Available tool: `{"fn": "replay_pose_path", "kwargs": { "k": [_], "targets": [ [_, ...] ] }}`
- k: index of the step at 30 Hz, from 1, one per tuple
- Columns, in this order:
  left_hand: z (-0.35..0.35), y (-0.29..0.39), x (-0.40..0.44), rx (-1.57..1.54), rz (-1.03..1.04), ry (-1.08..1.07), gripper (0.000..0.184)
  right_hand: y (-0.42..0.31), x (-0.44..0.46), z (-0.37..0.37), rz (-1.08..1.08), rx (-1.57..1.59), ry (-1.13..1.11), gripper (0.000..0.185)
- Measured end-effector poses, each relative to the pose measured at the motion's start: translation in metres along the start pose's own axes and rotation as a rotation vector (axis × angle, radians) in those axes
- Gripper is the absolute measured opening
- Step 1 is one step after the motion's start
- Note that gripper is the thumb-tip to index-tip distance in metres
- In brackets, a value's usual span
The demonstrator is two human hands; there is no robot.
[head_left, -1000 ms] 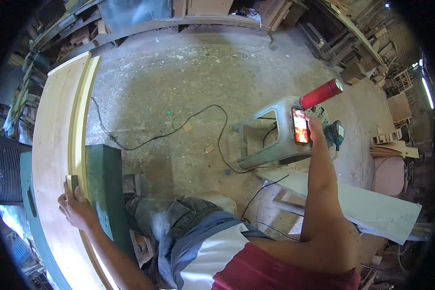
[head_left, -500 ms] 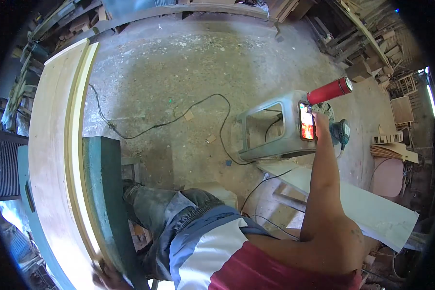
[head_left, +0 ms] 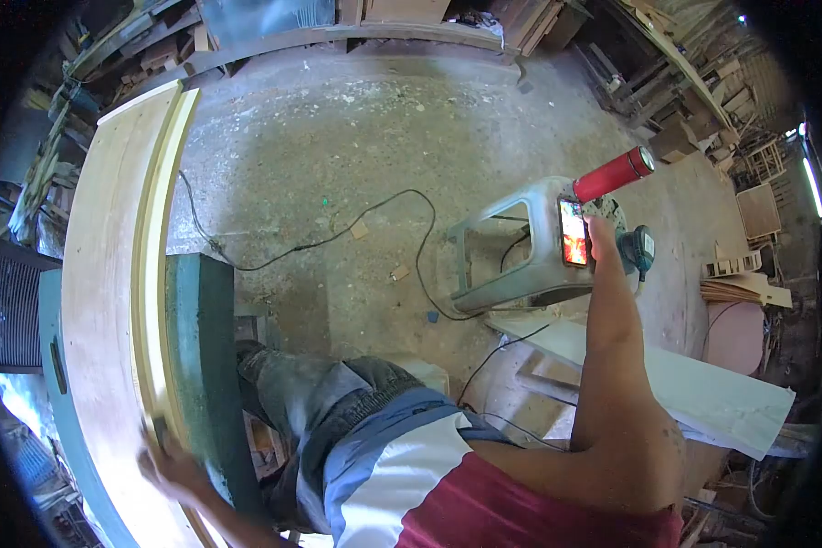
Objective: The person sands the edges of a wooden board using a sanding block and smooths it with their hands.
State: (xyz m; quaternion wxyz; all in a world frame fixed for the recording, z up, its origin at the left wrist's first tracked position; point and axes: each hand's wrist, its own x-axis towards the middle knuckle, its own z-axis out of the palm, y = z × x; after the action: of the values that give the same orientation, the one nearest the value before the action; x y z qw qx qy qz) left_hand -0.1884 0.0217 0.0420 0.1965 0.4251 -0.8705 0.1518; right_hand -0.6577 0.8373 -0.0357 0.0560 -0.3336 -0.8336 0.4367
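Note:
At the lower left, my left hand [head_left: 175, 473] rests over the long pale wooden board [head_left: 110, 274], by its grooved edge. Its fingers are bent around a small dark piece, blurred and too small to name. A teal-green bench [head_left: 205, 338] supports the board. My right arm stretches out to a phone [head_left: 573, 233] with a bright red and orange picture. Closed at the phone's right edge, my right hand [head_left: 603, 240] has its fingers partly hidden. The phone is at the edge of a grey plastic stool [head_left: 541, 239]. A red bottle [head_left: 615, 173] lies just beyond it.
A teal power sander [head_left: 642, 248] sits beside the stool. A black cable [head_left: 420, 194] winds across the concrete floor. A pale panel [head_left: 703, 388] lies at the right, below my arm. Wood scraps and shelving line the walls.
My left hand has moved up along the board from the bottom edge, and more of its forearm shows. My right hand stays at the phone. The view has shifted slightly.

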Motion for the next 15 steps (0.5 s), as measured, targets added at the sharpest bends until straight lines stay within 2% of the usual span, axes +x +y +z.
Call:
{"fn": "replay_pose_path", "kwargs": {
  "k": [3, 4, 5, 7, 8, 9, 10, 11, 12, 13, 15],
  "targets": [
    [-0.021, -0.11, -0.08, 0.175, 0.423, 0.107, 0.046, 0.018, 0.021, 0.002, -0.042, -0.079, 0.063, 0.041],
    [-0.025, -0.134, -0.113, 0.028, 0.019, 0.033, 0.047, 0.013, 0.014, 0.001, -0.042, -0.088, 0.069, 0.04],
    [-0.024, -0.171, -0.133, -0.032, 0.06, 0.05, 0.047, 0.015, 0.018, 0.005, -0.042, -0.089, 0.064, 0.04],
    [-0.072, -0.101, -0.109, -0.057, 0.128, 0.306, 0.038, 0.022, 0.027, 0.005, 0.021, -0.072, 0.065, 0.045],
    [-0.061, -0.117, -0.114, -0.06, 0.133, 0.305, 0.038, 0.025, 0.029, 0.002, 0.024, -0.06, 0.004, 0.046],
    [-0.04, -0.147, -0.124, -0.048, 0.087, 0.179, 0.04, 0.028, 0.029, 0.0, 0.028, -0.061, 0.009, 0.046],
    [-0.036, -0.146, -0.119, -0.037, 0.039, 0.054, 0.048, 0.029, 0.029, 0.0, -0.011, -0.055, 0.021, 0.039],
    [-0.029, -0.144, -0.115, -0.04, 0.04, 0.053, 0.048, 0.028, 0.029, 0.001, -0.051, -0.05, 0.029, 0.033],
    [-0.019, -0.14, -0.109, -0.084, 0.034, 0.058, 0.048, 0.027, 0.03, 0.002, 0.043, 0.074, 0.019, 0.031],
    [-0.015, -0.122, -0.096, -0.126, 0.026, 0.064, 0.049, 0.032, 0.037, 0.003, 0.041, 0.074, 0.017, 0.031],
    [-0.025, -0.097, -0.082, -0.081, -0.02, 0.055, 0.049, 0.048, 0.054, 0.003, -0.04, 0.047, -0.022, 0.03]
  ]
}}
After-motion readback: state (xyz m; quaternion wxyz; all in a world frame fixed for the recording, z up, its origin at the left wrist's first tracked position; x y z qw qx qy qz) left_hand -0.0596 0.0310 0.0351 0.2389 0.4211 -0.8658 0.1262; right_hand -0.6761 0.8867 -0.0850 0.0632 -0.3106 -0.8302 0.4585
